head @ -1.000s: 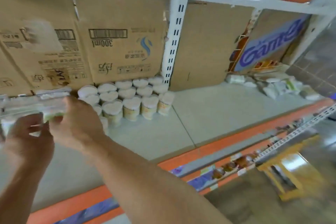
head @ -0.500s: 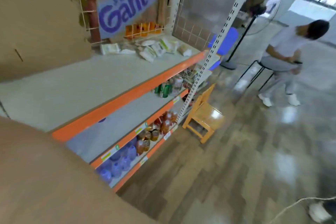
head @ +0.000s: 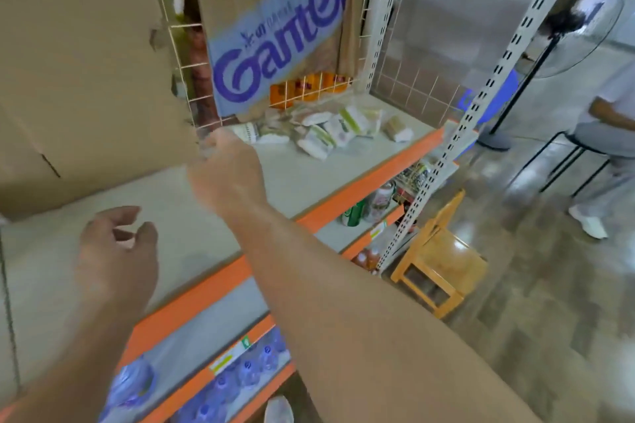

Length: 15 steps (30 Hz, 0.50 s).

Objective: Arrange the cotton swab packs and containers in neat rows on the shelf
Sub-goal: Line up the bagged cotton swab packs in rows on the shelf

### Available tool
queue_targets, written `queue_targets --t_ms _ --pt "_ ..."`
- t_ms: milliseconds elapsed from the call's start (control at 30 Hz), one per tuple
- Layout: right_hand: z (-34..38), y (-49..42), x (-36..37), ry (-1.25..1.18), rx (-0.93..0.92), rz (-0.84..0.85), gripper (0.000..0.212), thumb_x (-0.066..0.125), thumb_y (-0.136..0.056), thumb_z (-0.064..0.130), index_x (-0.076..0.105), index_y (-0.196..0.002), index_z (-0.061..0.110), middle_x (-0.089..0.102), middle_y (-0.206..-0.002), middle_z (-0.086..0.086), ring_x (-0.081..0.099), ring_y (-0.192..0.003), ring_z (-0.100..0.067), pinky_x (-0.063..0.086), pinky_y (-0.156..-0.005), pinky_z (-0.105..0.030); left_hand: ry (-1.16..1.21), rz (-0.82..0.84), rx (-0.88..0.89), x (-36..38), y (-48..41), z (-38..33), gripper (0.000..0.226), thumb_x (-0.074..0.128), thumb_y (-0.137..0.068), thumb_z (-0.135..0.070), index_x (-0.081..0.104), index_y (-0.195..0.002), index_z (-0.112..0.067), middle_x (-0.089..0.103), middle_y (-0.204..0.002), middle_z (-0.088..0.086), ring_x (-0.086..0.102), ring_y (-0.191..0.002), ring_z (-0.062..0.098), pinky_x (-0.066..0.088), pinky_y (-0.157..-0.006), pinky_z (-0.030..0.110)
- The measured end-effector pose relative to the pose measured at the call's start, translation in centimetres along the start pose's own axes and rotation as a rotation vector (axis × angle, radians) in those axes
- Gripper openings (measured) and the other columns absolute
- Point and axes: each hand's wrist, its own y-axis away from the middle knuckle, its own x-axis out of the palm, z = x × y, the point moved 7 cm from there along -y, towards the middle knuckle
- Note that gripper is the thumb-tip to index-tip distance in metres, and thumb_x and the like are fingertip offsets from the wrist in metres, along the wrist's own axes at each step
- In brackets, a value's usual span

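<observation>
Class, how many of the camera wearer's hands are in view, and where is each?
2. The left hand hovers, loosely curled and empty, above the near part of the shelf; the right hand reaches further along it, short of the loose cotton swab packs. Neither is hidden.

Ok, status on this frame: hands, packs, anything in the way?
Left grip open, empty, over the shelf. Right grip stretched toward loose packs, blurred, closure unclear. Packs heaped at shelf's far end, unsorted. Nothing between grip and packs.
</observation>
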Motion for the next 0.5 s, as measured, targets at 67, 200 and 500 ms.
queue_targets --t_ms 67,200,500 --pt "-2.7 -2.0 -1.7 -0.047 0.051 -0.024 0.031 0.053 -0.087 0.015 0.055 -0.119 0.013 0.064 -0.109 -0.009 0.06 -0.1 -0.028 0.051 -0.085 -0.037 -0.009 0.034 0.023 2.7 -0.6 -2.7 0.024 0.06 -0.086 -0.015 0.062 -0.11 -0.016 0.06 -0.106 0.0 0.054 -0.081 0.015 0.042 -0.08 0.034" --pt "-7.1 -5.9 -2.7 -0.041 0.131 -0.031 0.04 0.052 -0.088 0.016 0.053 -0.128 0.014 0.061 -0.119 -0.005 0.058 -0.107 -0.024 0.049 -0.091 -0.037 -0.004 0.134 0.012 9.6 -2.5 -5.2 0.022 0.061 -0.086 -0.007 0.062 -0.108 -0.009 0.061 -0.111 0.009 0.055 -0.087 0.019 0.038 -0.078 0.027" --pt "-12.3 -12.5 -6.2 -0.031 0.168 -0.057 0.032 0.052 -0.089 0.012 0.061 -0.12 0.011 0.056 -0.1 0.004 0.054 -0.087 -0.013 0.049 -0.075 -0.027 -0.008 0.283 0.008 18.6 -5.5 -9.3 0.022 0.061 -0.086 -0.011 0.061 -0.108 -0.015 0.062 -0.111 0.0 0.056 -0.09 0.014 0.037 -0.078 0.021"
